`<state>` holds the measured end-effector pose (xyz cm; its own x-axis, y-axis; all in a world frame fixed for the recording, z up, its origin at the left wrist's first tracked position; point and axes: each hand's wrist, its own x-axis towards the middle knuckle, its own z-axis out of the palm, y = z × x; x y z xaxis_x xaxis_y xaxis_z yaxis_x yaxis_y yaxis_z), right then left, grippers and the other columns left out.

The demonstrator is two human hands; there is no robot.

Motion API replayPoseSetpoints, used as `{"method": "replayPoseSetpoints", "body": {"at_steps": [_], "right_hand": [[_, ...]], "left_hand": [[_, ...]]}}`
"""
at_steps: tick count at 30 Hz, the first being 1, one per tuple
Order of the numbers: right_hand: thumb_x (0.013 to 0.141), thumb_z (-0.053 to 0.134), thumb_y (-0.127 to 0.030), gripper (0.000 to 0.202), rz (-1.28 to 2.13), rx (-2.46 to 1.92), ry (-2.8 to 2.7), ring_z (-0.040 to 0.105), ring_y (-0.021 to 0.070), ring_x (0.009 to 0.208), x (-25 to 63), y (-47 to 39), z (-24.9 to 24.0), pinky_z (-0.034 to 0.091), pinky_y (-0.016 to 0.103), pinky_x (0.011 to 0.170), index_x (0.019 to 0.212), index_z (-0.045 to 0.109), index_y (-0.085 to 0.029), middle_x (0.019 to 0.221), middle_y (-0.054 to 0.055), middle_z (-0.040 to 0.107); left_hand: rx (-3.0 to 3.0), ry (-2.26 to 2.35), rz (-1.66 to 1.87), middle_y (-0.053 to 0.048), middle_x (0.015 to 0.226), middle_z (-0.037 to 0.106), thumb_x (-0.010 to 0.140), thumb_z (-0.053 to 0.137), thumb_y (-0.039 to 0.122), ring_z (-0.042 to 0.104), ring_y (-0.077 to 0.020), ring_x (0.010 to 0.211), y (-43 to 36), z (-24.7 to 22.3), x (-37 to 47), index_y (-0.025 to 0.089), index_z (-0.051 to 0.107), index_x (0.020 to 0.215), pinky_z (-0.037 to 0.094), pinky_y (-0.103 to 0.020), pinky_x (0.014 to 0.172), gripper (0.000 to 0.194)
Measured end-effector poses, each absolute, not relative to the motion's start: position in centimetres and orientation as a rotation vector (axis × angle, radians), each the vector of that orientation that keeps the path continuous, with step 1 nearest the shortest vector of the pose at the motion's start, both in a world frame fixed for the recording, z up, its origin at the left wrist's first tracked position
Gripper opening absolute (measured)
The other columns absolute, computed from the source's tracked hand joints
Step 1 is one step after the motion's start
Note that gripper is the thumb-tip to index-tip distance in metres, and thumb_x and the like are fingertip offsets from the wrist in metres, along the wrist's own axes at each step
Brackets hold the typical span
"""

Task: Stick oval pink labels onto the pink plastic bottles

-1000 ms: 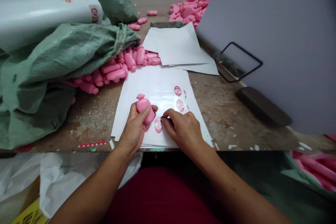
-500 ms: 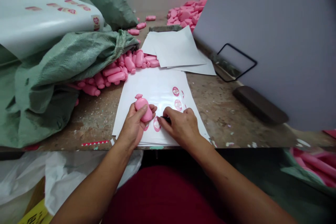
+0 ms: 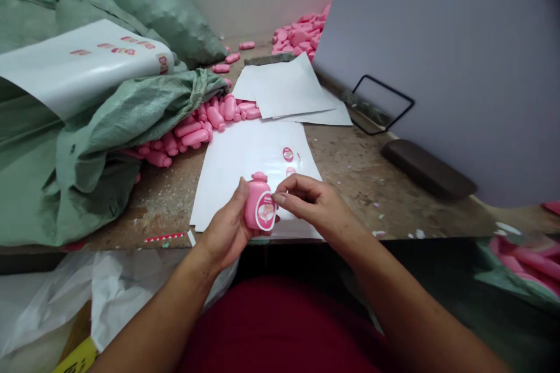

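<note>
My left hand [image 3: 228,232] is closed round a small pink bottle [image 3: 252,210], held upright over the front of the white sheets. An oval pink-and-white sticker [image 3: 265,211] lies against the bottle's front face. Thumb and forefinger of my right hand [image 3: 312,201] pinch at the sticker's upper right edge. Whether the whole sticker touches the bottle I cannot tell. Beneath my hands is a white sticker sheet [image 3: 231,157], with a few oval stickers [image 3: 287,154] on its right side, partly hidden by my right hand.
Pink bottles [image 3: 192,131] spill from a green sack [image 3: 87,186] at left. A printed sheet [image 3: 87,70] lies on the sack. Loose white papers [image 3: 293,90] lie behind the sticker sheet. At right stands a large grey panel [image 3: 437,70] with a black wire frame [image 3: 389,90].
The sticker has come off the sheet and is now at the bottle's front. My left hand moved the bottle right and nearer; the dark item at my right fingers no longer shows.
</note>
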<state>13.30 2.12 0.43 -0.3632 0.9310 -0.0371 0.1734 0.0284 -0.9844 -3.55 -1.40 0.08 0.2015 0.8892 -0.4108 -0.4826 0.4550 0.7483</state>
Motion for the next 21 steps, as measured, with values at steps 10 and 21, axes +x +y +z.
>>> {"method": "replayPoseSetpoints", "body": {"at_steps": [10, 21], "right_hand": [[0.077, 0.071, -0.043, 0.026, 1.414, -1.144, -1.590, 0.055, 0.0136, 0.060, 13.51, 1.55, 0.11, 0.041, 0.028, 0.060, 0.070, 0.060, -0.020, 0.065, -0.002, 0.062], [0.078, 0.069, -0.045, 0.028, 1.368, -1.166, -1.620, 0.052, 0.0136, 0.062, 13.53, 1.67, -0.08, 0.040, 0.028, 0.060, 0.069, 0.060, -0.020, 0.065, -0.002, 0.059]], "left_hand": [[0.585, 0.962, 0.960, -0.005, 0.094, 0.070, 0.075, 0.060, 0.081, 0.070, -0.0180, 0.076, -2.46, 0.92, -3.11, 0.024, 0.060, 0.121, 0.049, -0.024, 0.057, 0.073], [0.620, 0.977, 0.953, -0.007, 0.093, 0.070, 0.077, 0.059, 0.080, 0.069, -0.0192, 0.080, -2.48, 0.45, -3.23, 0.024, 0.059, 0.127, 0.049, -0.024, 0.059, 0.075]]}}
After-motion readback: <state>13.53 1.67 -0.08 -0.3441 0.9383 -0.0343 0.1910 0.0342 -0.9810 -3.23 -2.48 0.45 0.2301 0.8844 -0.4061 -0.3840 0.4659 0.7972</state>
